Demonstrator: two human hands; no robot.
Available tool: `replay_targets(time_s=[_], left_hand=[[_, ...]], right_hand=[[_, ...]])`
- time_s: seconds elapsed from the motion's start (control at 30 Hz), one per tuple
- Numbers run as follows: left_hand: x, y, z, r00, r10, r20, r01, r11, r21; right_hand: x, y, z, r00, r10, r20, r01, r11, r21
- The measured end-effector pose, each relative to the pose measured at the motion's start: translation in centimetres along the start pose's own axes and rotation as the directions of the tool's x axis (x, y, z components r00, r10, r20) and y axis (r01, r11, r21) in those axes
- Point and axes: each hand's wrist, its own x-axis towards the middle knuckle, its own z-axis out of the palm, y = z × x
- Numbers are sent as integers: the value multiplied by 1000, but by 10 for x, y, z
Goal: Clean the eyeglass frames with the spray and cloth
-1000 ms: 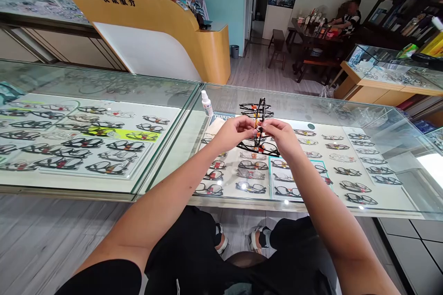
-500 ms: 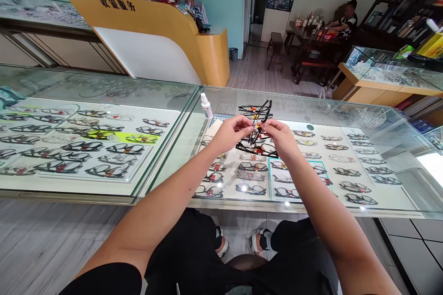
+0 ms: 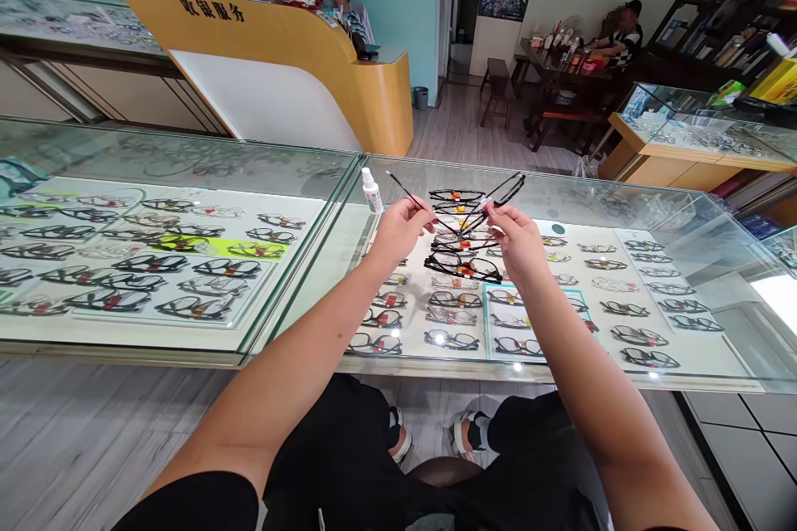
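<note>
I've got both hands on one pair of black glasses [image 3: 510, 189], held up above the glass-topped bench [image 3: 311, 299]. The left hand [image 3: 403, 228] has a narrow pinch grip on a skinny, straight temple, and the end of it pokes out past the knuckles. The right hand [image 3: 515, 236] is pinching too, its grip closed down on the frame, with a rounded dark rim sticking up above the fingertips. The frame looks thin and a bit shiny, but plastic or metal, I can't tell from here. There's also a small pale bit at those right fingertips that I can't make out.

Annoying part: the held pair overlaps a column of dark frames [image 3: 464, 267] below it, so I can't cleanly trace which line belongs to which, and the second temple gets lost in that tangle. The nearest one in the column has chunky black rims and an orange-red tag at the bridge.

Near the left hand, on its outer side, a smooth white bottle [image 3: 372, 191] stands on the bench, narrow cap on top, label too small to read. Rows of eyeglasses sit on white backing, a few on a teal-edged panel [image 3: 486, 323] that the right forearm partly covers. The black left sleeve [image 3: 193, 502] is cut off at the bottom.
</note>
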Motion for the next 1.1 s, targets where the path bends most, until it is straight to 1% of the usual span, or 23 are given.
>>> replay_targets(time_s=[0.07,0.17,0.2,0.23,0.27,0.3,0.33,0.37,0.4,0.43,0.47,0.5,0.57,0.6,0.63,0.67,0.7,0.73,0.83,0.9,1.0,1.1], left_hand=[[0,0,1,1000,-22,-13,22,1000,-21],[-2,3,2,997,-69,15,70,997,-39],[-4,6,1,993,-103,48,105,994,-31],[-6,9,0,983,-147,112,149,989,-12],[-8,12,-3,957,-196,216,196,980,21],[-11,16,-7,905,-240,353,233,970,61],[-13,21,-11,823,-268,500,256,962,95],[-15,25,-15,730,-274,626,268,957,107],[-17,29,-19,656,-258,709,278,956,91],[-18,32,-23,621,-230,749,291,955,52],[-18,35,-26,633,-200,748,304,953,-2],[-18,37,-28,677,-175,715,310,949,-61],[-15,39,-31,780,-145,609,291,945,-148],[-14,40,-31,817,-135,561,274,947,-171],[-13,40,-31,842,-131,523,259,949,-180],[-12,40,-31,856,-131,501,250,952,-179],[-12,40,-31,856,-135,499,247,955,-167],[-12,41,-30,846,-140,514,249,957,-149],[-15,42,-28,789,-168,591,262,962,-76],[-18,42,-27,773,-177,610,256,966,-44],[-20,42,-25,760,-167,628,234,972,-24],[-22,44,-24,718,-160,678,237,971,-22]], right_hand=[[-1,1,1,999,-27,-29,28,1000,6],[-2,-1,1,998,-52,-24,52,999,14],[-2,-3,1,998,-56,-13,56,998,17],[-3,-6,0,998,-61,1,61,998,19],[-3,-9,0,997,-69,17,68,997,21],[-3,-12,-2,996,-80,34,79,997,23],[-3,-16,-3,995,-90,51,89,996,24],[-4,-19,-5,993,-100,68,98,995,20],[-4,-22,-6,991,-107,82,107,994,13],[-5,-25,-7,989,-112,94,112,994,4],[-5,-27,-9,988,-113,107,114,993,-9],[-7,-28,-10,986,-112,123,115,993,-22],[-9,-30,-11,980,-100,171,110,993,-50],[-11,-31,-12,975,-85,205,100,993,-63],[-12,-31,-12,968,-68,243,88,993,-76],[-14,-31,-13,958,-51,281,79,993,-87],[-15,-32,-13,947,-38,320,72,993,-97],[-16,-32,-13,933,-28,358,71,992,-107],[-19,-34,-13,886,-18,463,95,985,-143],[-21,-35,-11,852,-6,524,115,977,-177],[-23,-35,-8,808,7,589,150,964,-218],[-26,-36,-6,781,-10,625,195,954,-228]])
